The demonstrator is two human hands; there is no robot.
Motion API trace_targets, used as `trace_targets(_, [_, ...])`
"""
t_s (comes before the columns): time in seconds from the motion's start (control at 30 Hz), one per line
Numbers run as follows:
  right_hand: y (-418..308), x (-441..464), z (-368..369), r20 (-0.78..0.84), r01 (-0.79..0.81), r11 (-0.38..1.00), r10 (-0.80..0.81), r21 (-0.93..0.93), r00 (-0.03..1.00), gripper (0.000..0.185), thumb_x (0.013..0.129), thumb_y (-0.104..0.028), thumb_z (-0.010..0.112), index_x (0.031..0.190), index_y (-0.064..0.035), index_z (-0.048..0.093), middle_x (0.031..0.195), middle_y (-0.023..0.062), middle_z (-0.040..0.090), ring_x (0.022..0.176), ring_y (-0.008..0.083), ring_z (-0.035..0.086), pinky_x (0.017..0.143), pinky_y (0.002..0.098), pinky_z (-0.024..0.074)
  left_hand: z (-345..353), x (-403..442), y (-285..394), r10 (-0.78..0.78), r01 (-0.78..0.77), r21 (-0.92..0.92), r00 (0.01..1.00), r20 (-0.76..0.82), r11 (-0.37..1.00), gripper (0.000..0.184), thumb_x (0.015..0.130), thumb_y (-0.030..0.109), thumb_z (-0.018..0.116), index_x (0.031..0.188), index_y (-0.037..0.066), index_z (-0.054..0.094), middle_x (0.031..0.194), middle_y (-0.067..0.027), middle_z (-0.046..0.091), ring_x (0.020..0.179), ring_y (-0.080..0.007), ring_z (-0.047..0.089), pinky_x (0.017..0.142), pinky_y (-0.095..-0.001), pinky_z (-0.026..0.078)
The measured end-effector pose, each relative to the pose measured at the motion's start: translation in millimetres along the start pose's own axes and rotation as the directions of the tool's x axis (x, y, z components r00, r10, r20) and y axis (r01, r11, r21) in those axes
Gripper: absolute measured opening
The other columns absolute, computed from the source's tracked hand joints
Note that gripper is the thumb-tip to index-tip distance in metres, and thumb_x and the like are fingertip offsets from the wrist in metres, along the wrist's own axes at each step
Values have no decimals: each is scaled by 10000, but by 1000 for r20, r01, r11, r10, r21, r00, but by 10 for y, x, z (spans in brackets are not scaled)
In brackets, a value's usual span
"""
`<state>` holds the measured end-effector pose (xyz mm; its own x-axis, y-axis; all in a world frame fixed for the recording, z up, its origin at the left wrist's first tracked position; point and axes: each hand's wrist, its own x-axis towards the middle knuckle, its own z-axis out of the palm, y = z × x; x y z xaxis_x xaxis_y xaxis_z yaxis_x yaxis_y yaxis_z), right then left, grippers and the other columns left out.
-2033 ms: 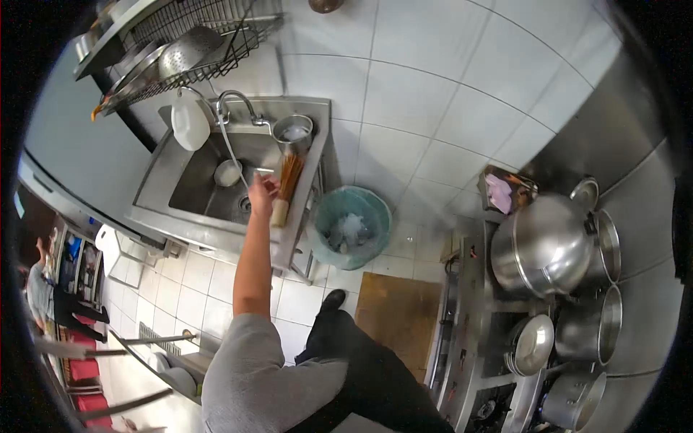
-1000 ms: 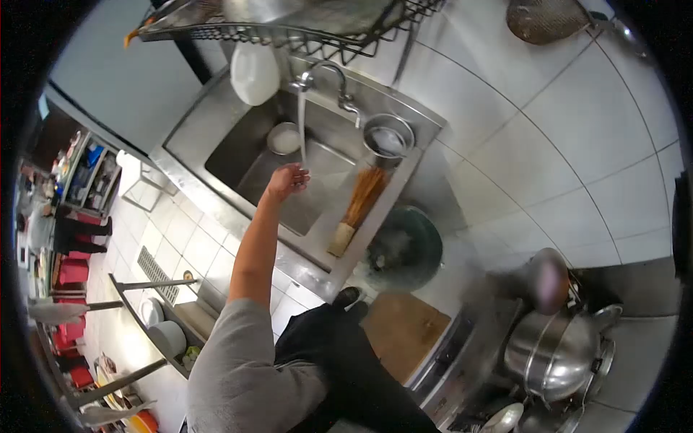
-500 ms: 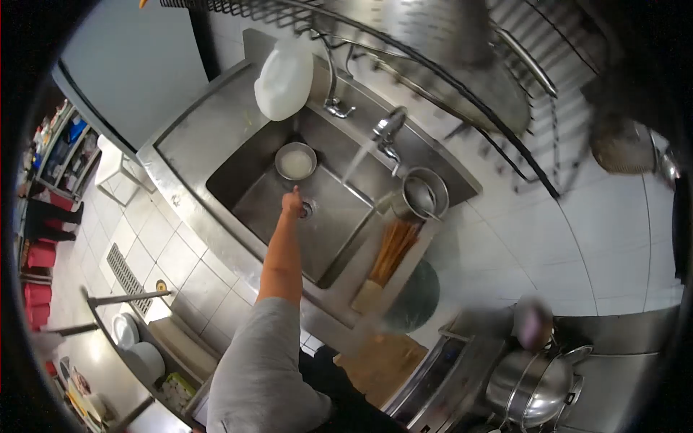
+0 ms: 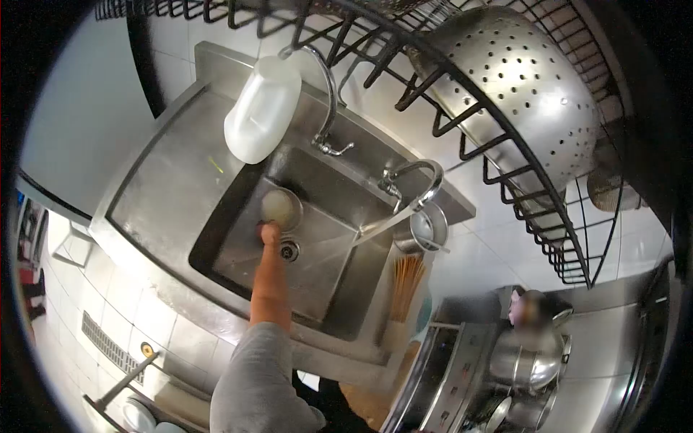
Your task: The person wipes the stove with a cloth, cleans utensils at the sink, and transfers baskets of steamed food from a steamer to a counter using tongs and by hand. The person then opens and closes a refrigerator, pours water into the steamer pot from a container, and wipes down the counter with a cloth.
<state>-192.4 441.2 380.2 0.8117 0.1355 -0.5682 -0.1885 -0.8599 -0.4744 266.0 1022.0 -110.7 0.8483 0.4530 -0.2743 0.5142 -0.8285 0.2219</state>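
Note:
My left hand reaches into the steel sink and closes on the near rim of a small metal bowl. Pale, cloudy content shows inside the bowl, whose near side is partly covered by the hand. Just below lies the drain. From the right faucet water runs leftward into the basin. A metal pot stands under that faucet's bend on the sink's right edge, beside a bamboo brush. My right hand is out of view.
A white plastic jug stands behind the basin by the left faucet. Overhead at the right, a black wire rack holds a perforated colander. Steel pots are on the stove at the lower right.
My left hand has gone from the running water over the basin to the bowl. The right faucet's spout has swung rightward. The view has moved closer to the sink and rack.

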Motion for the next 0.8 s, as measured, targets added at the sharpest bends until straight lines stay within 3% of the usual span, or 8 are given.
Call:
trace_targets(0.03, [-1220, 189, -180, -79, -280, 943, 297, 181, 952, 504, 822, -278, 631, 1233, -22, 492, 1044, 140, 547, 923, 260, 532, 879, 365, 416, -277, -161, 58, 125, -126, 14, 988, 95, 992, 246, 777, 274, 605, 857, 49, 663, 814, -136, 650, 786, -253, 650, 643, -349, 516])
trace_targets(0.07, [386, 505, -4, 190, -678, 414, 753, 607, 630, 483, 845, -218, 611, 1259, -3, 486, 1183, 155, 525, 1028, 259, 523, 898, 335, 406, -559, -313, 97, 225, -228, -3, 958, 179, 974, 255, 771, 264, 616, 862, 30, 657, 848, -149, 658, 813, -262, 654, 665, -348, 524])
trace_targets(0.17, [-200, 805, -182, -97, -56, 852, 124, 521, 987, 257, 938, -247, 512, 1051, -33, 598, 874, 77, 625, 788, 149, 570, 731, 307, 456, -660, -407, 202, 131, -69, -267, 966, 221, 961, 302, 777, 252, 618, 969, 20, 627, 986, -170, 648, 901, -289, 647, 727, -347, 532])
trace_targets(0.33, [-732, 1240, -325, -214, -38, 903, 142, 427, 966, 232, 927, -151, 517, 1083, 7, 585, 929, 86, 637, 823, 136, 563, 767, 281, 447, -2413, -1267, 983, 326, -348, 24, 897, 299, 937, 294, 812, 179, 574, 1093, 99, 603, 1087, -155, 626, 975, -271, 630, 755, -369, 528])
trace_targets(0.43, [-1126, 1401, -399, -234, 3, 983, 40, 183, 972, 234, 920, -111, 520, 1125, -11, 572, 938, 81, 643, 897, 138, 582, 762, 284, 462, -2486, -1529, 1200, 964, -851, 457, 257, -68, 259, 268, 814, 146, 564, 1074, 112, 617, 1027, -139, 648, 896, -239, 654, 728, -367, 533])
trace_targets(0.57, [-1395, 1721, -277, -384, 236, 946, -138, 222, 913, 252, 905, -109, 536, 1139, -16, 558, 999, 122, 628, 880, 182, 610, 744, 302, 484, -2637, -1439, 1523, 979, -845, 534, -82, -186, 30, 296, 797, 149, 580, 1083, 73, 603, 978, -153, 655, 849, -270, 657, 722, -408, 533])
trace_targets(0.63, [-1393, 2071, -178, -484, 216, 939, -64, 266, 873, 320, 857, -118, 591, 1154, -12, 539, 1044, 156, 594, 914, 250, 597, 788, 358, 475, -2813, -1308, 1620, 676, -675, -107, 736, -35, 730, 334, 783, 140, 584, 1097, 24, 569, 943, -192, 649, 845, -307, 649, 743, -423, 527])
trace_targets(0.8, [-1427, 3025, 197, -627, 199, 933, -350, -300, 696, 597, 750, -158, 665, 1257, 26, 409, 1137, 237, 509, 1051, 394, 471, 903, 440, 392, -2890, -1287, 1532, 428, -240, -644, 891, 150, 726, 266, 785, 139, 560, 1007, -6, 584, 896, -238, 633, 825, -373, 625, 741, -425, 517])
